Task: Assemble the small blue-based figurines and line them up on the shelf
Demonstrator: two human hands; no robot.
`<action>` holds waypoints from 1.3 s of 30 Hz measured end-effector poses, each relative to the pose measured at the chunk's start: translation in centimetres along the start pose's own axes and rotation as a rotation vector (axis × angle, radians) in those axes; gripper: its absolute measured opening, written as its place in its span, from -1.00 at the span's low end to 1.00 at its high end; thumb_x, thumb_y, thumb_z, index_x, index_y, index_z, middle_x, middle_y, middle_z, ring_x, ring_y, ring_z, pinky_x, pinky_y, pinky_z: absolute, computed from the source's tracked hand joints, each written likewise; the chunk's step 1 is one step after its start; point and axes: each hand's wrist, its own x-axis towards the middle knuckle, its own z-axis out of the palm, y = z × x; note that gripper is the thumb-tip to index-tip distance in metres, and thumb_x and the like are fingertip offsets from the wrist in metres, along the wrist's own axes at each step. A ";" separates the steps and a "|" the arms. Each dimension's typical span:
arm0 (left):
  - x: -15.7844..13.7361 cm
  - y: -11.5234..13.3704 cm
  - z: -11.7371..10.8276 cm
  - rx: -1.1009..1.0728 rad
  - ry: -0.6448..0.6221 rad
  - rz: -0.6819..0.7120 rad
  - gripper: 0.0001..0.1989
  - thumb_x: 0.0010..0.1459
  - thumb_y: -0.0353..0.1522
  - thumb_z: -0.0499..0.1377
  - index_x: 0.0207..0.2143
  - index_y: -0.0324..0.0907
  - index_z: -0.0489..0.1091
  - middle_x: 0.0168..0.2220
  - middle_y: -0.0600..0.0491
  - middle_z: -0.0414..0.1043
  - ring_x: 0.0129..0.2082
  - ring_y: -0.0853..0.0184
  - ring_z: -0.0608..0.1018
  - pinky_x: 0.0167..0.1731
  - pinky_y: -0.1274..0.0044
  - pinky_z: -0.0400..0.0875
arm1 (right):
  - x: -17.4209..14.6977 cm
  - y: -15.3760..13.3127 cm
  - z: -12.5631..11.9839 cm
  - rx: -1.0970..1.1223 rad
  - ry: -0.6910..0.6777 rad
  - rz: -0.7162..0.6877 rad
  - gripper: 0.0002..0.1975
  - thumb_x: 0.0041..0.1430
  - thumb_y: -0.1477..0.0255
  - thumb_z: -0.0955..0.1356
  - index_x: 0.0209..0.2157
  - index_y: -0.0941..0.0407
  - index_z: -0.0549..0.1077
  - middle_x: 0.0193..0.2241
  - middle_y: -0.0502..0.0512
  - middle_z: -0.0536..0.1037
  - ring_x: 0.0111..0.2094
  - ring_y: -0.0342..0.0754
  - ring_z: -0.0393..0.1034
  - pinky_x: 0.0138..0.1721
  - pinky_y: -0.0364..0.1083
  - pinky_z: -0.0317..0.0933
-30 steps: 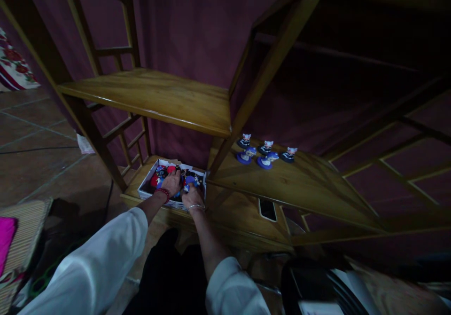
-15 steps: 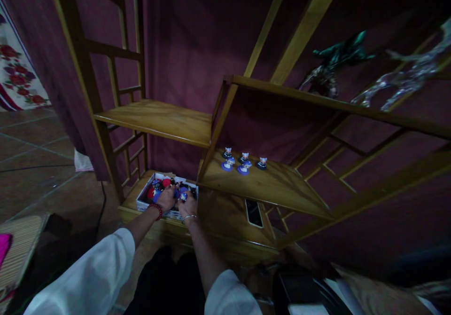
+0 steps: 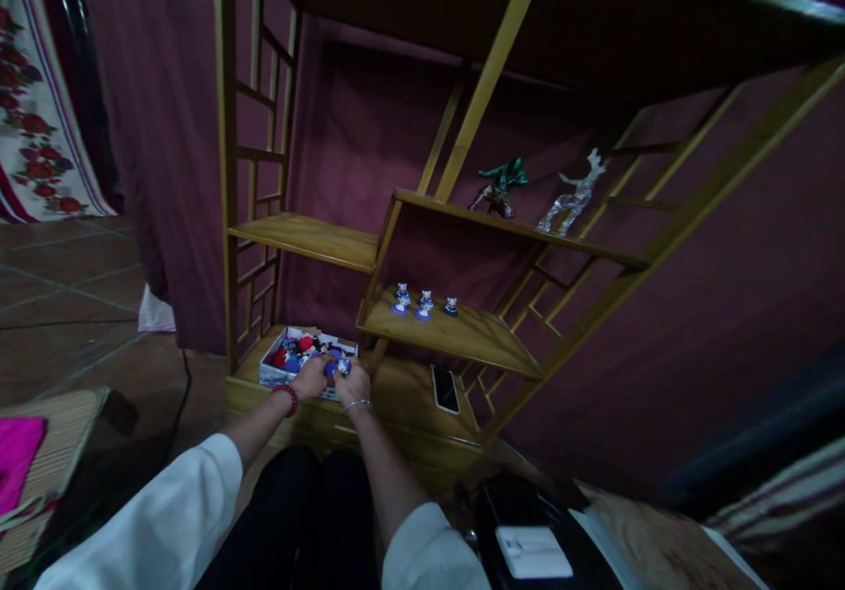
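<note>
My right hand (image 3: 355, 383) is closed around a small blue-and-white figurine (image 3: 343, 366), its head showing above the fingers. Beside it, my left hand (image 3: 310, 379) has its fingers closed at the figurine's round purple base. Both hands are at the front edge of an open cardboard box (image 3: 271, 379) on the bottom board of a wooden shelf unit. Red, blue and dark figurines (image 3: 291, 357) lie jumbled in that box. To the right, a middle shelf (image 3: 455, 335) carries several small figurines, two with purple bases (image 3: 423, 310) in front of darker ones (image 3: 451, 306).
A phone (image 3: 444, 389) lies on the bottom board, right of the box. Higher up stand a green-and-bronze figure (image 3: 502, 187) and a clear deer statue (image 3: 574, 198). A woven-topped stool (image 3: 66, 449) with pink cloth is at left. A black seat (image 3: 528, 502) holds a white box at lower right.
The view has tilted up and shifted, so more of the shelf unit shows. My hands have drawn slightly back toward the box's front edge, with the figurine between them more exposed.
</note>
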 end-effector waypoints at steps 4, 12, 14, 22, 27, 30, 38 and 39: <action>-2.1 1.5 -0.4 -0.137 0.000 -0.012 -0.60 -0.28 -0.57 0.15 -0.27 -0.25 0.42 -0.49 0.05 0.41 -0.46 0.31 0.45 -0.39 0.51 0.32 | -2.0 -0.4 -1.8 0.007 0.024 -0.013 -0.75 -0.03 0.41 0.27 -0.24 0.07 0.39 -0.37 0.08 0.52 -0.32 -0.06 0.40 -0.34 -0.17 0.19; -7.4 4.9 -1.5 -0.495 -0.020 0.019 -0.52 -0.16 -0.61 0.08 -0.11 -0.24 0.33 -0.27 0.01 0.43 -0.34 0.40 0.45 -0.29 0.53 0.37 | -5.6 -0.8 -4.7 0.204 0.095 -0.131 -0.75 -0.06 0.39 0.28 -0.25 0.04 0.37 -0.38 -0.01 0.52 -0.38 -0.12 0.38 -0.34 -0.18 0.21; -8.9 5.8 -1.6 -0.579 -0.030 0.032 -0.53 -0.13 -0.61 0.07 -0.09 -0.25 0.31 -0.24 -0.02 0.42 -0.33 0.40 0.46 -0.25 0.49 0.37 | -6.4 -0.7 -5.2 0.266 0.107 -0.173 -0.75 -0.06 0.40 0.28 -0.25 0.04 0.37 -0.39 -0.02 0.51 -0.39 -0.13 0.38 -0.33 -0.18 0.22; -13.4 8.1 -1.2 -1.023 0.040 0.002 -0.53 -0.15 -0.59 0.19 -0.10 -0.26 0.30 -0.08 -0.08 0.34 -0.24 0.35 0.45 -0.20 0.44 0.38 | -9.9 -0.9 -7.3 0.536 0.098 -0.279 -0.74 -0.11 0.41 0.29 -0.28 0.08 0.36 -0.39 -0.02 0.50 -0.39 -0.13 0.38 -0.29 -0.14 0.25; -15.2 8.9 -1.0 -1.057 0.030 0.058 -0.56 -0.12 -0.48 0.23 -0.10 -0.24 0.30 -0.13 -0.06 0.36 -0.23 0.34 0.44 -0.25 0.48 0.39 | -11.9 -1.2 -9.1 0.624 0.089 -0.275 -0.71 -0.14 0.41 0.31 -0.28 0.11 0.37 -0.41 -0.01 0.49 -0.43 -0.14 0.37 -0.31 -0.14 0.27; -15.8 9.3 -1.1 -1.039 0.037 0.079 -0.55 -0.11 -0.44 0.24 -0.09 -0.22 0.31 -0.16 -0.04 0.36 -0.24 0.35 0.43 -0.29 0.51 0.39 | -12.8 -1.5 -9.8 0.666 0.071 -0.287 -0.71 -0.15 0.41 0.32 -0.28 0.12 0.38 -0.40 0.00 0.49 -0.40 -0.14 0.38 -0.29 -0.14 0.27; -16.1 9.9 -1.3 -1.049 0.075 0.073 -0.54 -0.10 -0.38 0.24 -0.07 -0.17 0.31 -0.15 -0.03 0.35 -0.28 0.38 0.45 -0.44 0.63 0.35 | -13.6 -2.4 -10.7 0.878 0.034 -0.245 -0.66 -0.21 0.41 0.37 -0.28 0.15 0.37 -0.37 0.05 0.52 -0.32 -0.10 0.41 -0.22 -0.11 0.27; -16.1 10.0 -1.2 -1.058 0.080 0.072 -0.54 -0.09 -0.38 0.24 -0.07 -0.17 0.31 -0.15 -0.03 0.35 -0.29 0.38 0.45 -0.45 0.64 0.34 | -13.6 -2.4 -10.8 0.901 0.027 -0.233 -0.65 -0.22 0.41 0.38 -0.28 0.15 0.37 -0.37 0.05 0.52 -0.31 -0.09 0.41 -0.21 -0.11 0.26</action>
